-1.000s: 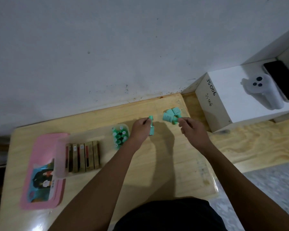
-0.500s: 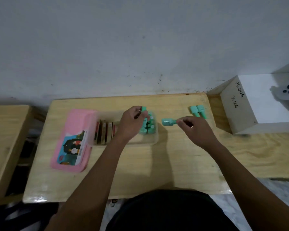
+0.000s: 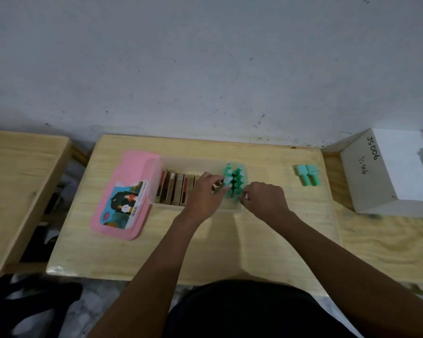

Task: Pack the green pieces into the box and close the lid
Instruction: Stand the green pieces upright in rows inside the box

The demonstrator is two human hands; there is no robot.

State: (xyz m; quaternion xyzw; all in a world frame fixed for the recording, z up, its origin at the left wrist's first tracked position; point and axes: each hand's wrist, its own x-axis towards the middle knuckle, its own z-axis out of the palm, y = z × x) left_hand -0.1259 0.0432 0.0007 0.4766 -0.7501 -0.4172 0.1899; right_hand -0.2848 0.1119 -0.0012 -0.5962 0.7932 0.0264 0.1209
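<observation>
Both hands at the box of green pieces.
Left hand [image 3: 204, 191] and right hand [image 3: 263, 197] pinch green pieces [image 3: 233, 181] standing in the clear box [image 3: 195, 164]; two more [image 3: 307, 174] lie right on the worktop [image 3: 230, 240].

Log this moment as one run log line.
both hands at green pieces in box | left hand | right hand | two green pieces on table | pink lid off

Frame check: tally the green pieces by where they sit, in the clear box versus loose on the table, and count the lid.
Green pieces standing in the clear box, partly hidden by the hands: about 8
Green pieces loose on the table: 2
Pink lid, off the box: 1
Total: about 11
</observation>
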